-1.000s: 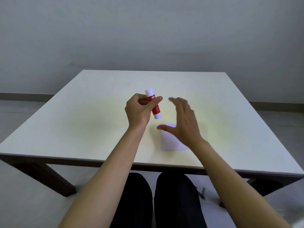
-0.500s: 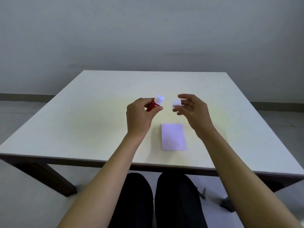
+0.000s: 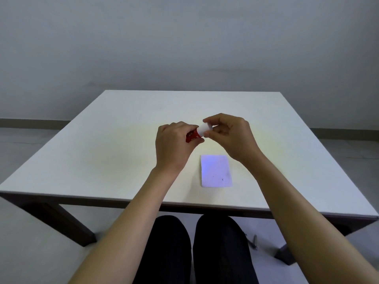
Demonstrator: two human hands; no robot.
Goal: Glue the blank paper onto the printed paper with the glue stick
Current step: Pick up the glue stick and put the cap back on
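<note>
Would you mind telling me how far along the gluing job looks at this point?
Only one paper shows, lying flat on the table; whether it is already two glued sheets cannot be told. In hand: the left hand grips the red glue stick while the right hand holds its white cap at the tip. Left: setting the stick down, if gluing is done.

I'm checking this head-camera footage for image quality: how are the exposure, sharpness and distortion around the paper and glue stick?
Head view: the paper is blown out bluish-white, so no print is readable; the glue stick is sharp between the left hand and right hand; wide-angle splay stretches the forearms; the table is evenly lit.
</note>
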